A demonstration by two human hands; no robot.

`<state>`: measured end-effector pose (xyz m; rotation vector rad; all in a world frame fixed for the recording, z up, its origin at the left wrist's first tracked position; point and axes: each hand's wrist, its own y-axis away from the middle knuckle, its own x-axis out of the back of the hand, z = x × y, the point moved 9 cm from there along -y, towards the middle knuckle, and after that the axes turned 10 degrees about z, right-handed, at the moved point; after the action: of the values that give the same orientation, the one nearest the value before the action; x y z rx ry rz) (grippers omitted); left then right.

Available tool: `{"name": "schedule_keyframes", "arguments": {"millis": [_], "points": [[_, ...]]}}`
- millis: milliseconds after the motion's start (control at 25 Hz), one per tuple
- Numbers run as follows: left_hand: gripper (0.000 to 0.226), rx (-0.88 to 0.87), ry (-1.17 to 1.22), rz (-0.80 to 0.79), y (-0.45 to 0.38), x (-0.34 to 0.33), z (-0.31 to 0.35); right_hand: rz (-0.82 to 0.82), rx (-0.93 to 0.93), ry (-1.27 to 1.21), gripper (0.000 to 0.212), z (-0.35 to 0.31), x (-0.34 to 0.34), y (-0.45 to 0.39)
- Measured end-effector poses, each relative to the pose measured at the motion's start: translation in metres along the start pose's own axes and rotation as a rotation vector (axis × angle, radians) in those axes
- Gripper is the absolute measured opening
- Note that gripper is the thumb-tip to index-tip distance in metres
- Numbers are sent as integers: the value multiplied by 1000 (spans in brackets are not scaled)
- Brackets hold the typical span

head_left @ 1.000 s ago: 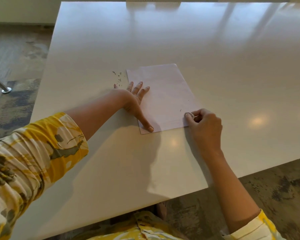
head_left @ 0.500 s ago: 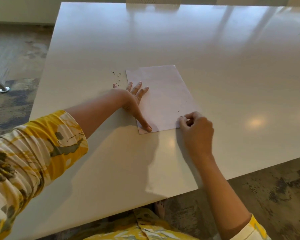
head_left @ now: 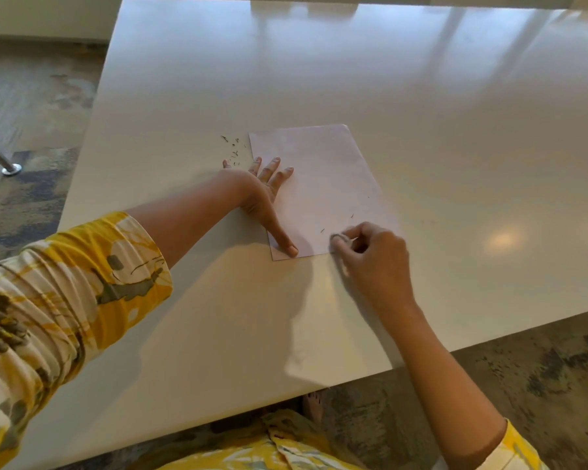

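Now farther left on the paper (head_left: pixel 323 184), right hand (head_left: pixel 374 256) tight around an eraser (head_left: pixel 337 237); left hand (head_left: pixel 262 195) flat, wide.

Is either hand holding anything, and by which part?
The right hand pinches a small grey eraser-like piece by its upper part, against the paper. The left hand holds nothing; it presses the paper flat.

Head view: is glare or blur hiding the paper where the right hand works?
In the head view, a glare spot sits on the table right of the paper, not on it. The right hand and the small grey object it pinches are motion-blurred. The left hand pressing the paper is sharp; arm shadows darken the near table.
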<state>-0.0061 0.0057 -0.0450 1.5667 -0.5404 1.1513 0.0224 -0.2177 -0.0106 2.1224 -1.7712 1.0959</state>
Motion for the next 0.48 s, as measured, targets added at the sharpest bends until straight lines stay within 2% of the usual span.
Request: {"name": "schedule_keyframes", "arguments": {"millis": [160, 320, 480], "points": [[185, 8, 11, 15, 1, -1, -1, 169, -94, 109, 10, 26, 38, -23], [184, 13, -2, 8, 0, 0, 0, -29, 45, -3, 10, -15, -11, 16], [183, 9, -4, 12, 1, -1, 0, 102, -87, 17, 12, 22, 30, -8]]}}
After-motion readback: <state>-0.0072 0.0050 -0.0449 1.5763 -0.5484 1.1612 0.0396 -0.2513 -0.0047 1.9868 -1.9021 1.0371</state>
